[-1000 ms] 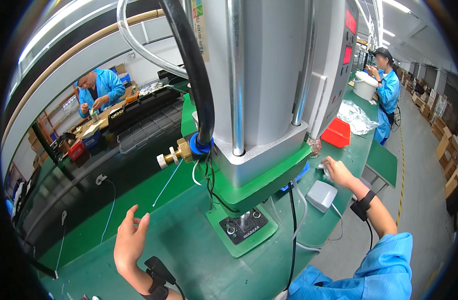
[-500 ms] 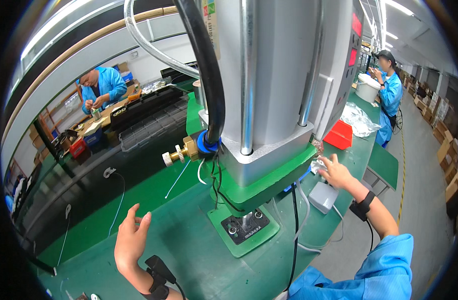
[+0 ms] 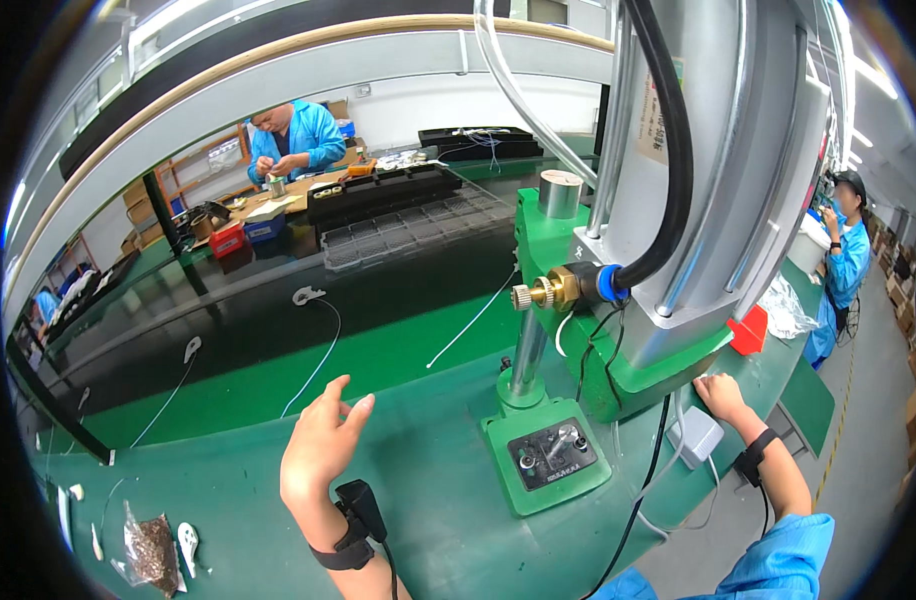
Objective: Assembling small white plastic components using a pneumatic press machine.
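My left hand (image 3: 323,437) is raised over the green bench, left of a green and silver bench press (image 3: 668,330). Its fingers and thumb stand apart with nothing between them. On the far right side of the press, my right hand (image 3: 723,397) has its fingers curled in near the green press head. Whatever may be in them is hidden. A white box (image 3: 695,436) with a grey cable lies just below that hand. The press base carries a black plate (image 3: 552,452) with bolts. A brass fitting (image 3: 548,291) sticks out of the press's left side.
A clear bag of small brown parts (image 3: 153,553) and a white plastic piece (image 3: 187,546) lie at lower left. Thin cables with white ends (image 3: 308,295) cross the bench's far side. Behind the press's right edge is a red bin (image 3: 747,330). Two people work farther off.
The view has swung left, showing the bag at lower left. My right hand's fingers, spread before, are now curled. My left hand stays raised and open.
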The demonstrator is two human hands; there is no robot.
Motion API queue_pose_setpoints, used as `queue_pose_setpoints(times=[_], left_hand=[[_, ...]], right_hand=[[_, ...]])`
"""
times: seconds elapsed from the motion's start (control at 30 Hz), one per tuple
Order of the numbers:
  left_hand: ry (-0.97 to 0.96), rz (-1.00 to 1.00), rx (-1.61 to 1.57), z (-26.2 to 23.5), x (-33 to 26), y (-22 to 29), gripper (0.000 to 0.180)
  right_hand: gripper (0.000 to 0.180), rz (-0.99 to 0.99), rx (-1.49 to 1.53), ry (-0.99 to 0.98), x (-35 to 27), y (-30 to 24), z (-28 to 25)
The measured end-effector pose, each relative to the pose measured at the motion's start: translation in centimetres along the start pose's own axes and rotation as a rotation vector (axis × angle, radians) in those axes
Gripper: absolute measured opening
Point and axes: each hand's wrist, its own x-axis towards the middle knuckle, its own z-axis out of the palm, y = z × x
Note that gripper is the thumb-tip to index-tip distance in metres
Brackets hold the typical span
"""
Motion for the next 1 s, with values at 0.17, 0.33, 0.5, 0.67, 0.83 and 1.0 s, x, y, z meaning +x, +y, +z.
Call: queue_pose_setpoints(times=[0.17, 0.33, 0.5, 0.67, 0.83, 1.0], left_hand=[[-0.007, -0.012, -0.033, 0.1, 0.2, -0.2, 0.055], [0.043, -0.076, 0.017, 1.6, 2.9, -3.6, 0.058], [0.232, -0.163, 0.151, 5.3, 6.3, -10.0, 0.061], [0.185, -0.219, 0.119, 5.8, 8.5, -13.0, 0.051], [0.017, -0.409, 0.268, 5.9, 11.2, -10.9, 0.036], [-0.048, -0.388, 0.295, 6.5, 12.3, -9.8, 0.020]], right_hand=[[0.039, -0.082, 0.006, -0.070, 0.8, 0.8, -0.4], [0.038, -0.113, 0.021, -0.126, 0.6, 1.5, -0.4], [0.027, -0.116, 0.123, -0.181, -0.4, 2.5, -0.4], [0.052, -0.186, 0.370, -0.136, -1.8, 0.8, -2.5], [0.075, -0.040, 0.024, -0.006, -2.6, -2.8, -5.8], [0.059, -0.217, 0.033, 0.113, -3.3, -5.5, -9.5]])
